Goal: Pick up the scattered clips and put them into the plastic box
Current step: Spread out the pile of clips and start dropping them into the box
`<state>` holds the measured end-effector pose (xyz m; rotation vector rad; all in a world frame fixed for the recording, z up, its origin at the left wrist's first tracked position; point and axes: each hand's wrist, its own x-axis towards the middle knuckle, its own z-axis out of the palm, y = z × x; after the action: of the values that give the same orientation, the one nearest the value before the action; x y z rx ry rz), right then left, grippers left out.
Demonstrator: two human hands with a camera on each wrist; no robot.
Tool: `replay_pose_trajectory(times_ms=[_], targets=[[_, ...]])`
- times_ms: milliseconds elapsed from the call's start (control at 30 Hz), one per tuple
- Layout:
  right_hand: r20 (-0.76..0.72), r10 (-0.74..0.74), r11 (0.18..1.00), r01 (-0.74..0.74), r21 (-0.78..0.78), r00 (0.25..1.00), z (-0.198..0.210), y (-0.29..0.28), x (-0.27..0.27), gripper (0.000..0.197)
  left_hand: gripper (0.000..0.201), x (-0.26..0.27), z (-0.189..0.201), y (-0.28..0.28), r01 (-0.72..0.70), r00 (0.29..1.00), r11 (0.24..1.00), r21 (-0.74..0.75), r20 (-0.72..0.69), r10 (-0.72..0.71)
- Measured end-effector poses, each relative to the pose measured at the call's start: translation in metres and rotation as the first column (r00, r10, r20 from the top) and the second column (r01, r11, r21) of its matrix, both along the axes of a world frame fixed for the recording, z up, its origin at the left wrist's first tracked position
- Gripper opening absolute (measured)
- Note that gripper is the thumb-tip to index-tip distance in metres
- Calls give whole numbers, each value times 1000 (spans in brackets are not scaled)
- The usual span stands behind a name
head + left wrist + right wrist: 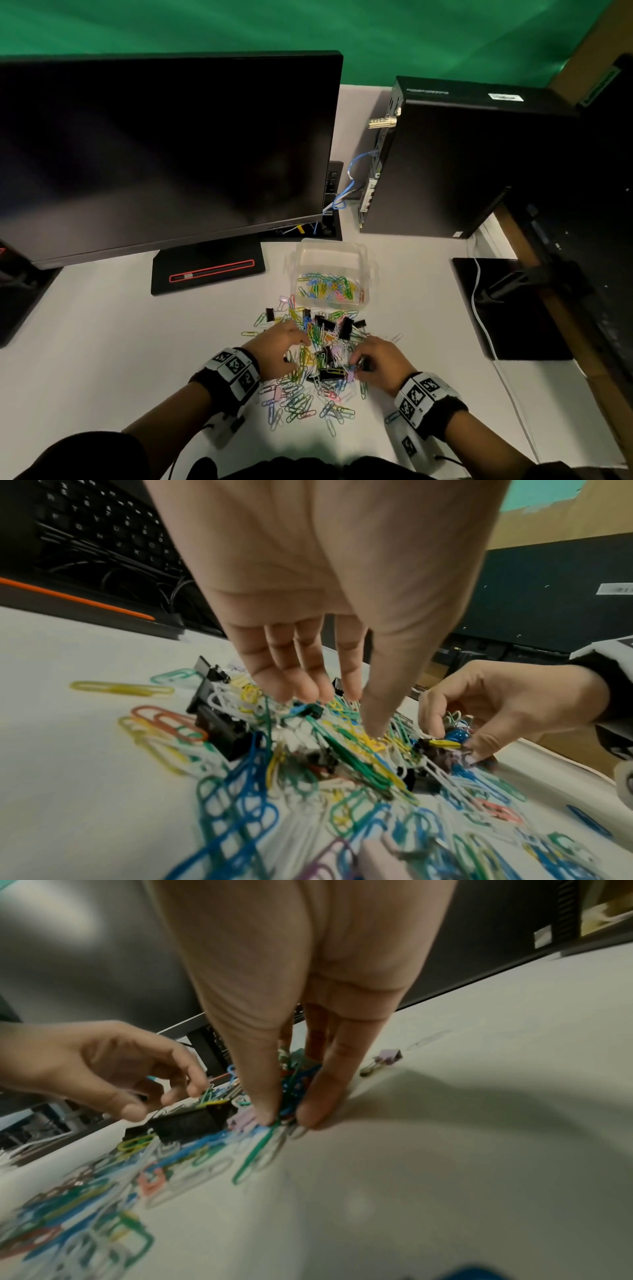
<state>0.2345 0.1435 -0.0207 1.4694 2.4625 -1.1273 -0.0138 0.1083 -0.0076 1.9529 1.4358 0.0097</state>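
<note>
Under both hands, half-hidden clips.

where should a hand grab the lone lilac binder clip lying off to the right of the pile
Pinch the lilac binder clip across its folded lilac body, thumb and finger on the two flat sides, coming straight down from above. It lies apart from the paper clip pile on bare white table, so nothing crowds it. Its thin wire handles, towards the pile, would likely swivel if gripped.
</note>
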Motion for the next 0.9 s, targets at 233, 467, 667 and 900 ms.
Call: replay_pose_trajectory(times_ms=[233,467,667,900], targets=[[-54,-150,987,146,-67,987,5,7,9,20,80,10,-2,-5,171,973,984,-50,-150,-177],[-123,-293,952,276,-134,948,24,30,8,18,50,19,-9,-7,78,984,996,39,-163,-71],[-248,-460,883,412,-225,852,36,70,-11,14,33,26,-21,-6,102,958,987,121,-280,-65],[-354,-576,816,491,-306,737,36,108,-39,23,15,20,-8,5,-159,987,985,71,24,157]])
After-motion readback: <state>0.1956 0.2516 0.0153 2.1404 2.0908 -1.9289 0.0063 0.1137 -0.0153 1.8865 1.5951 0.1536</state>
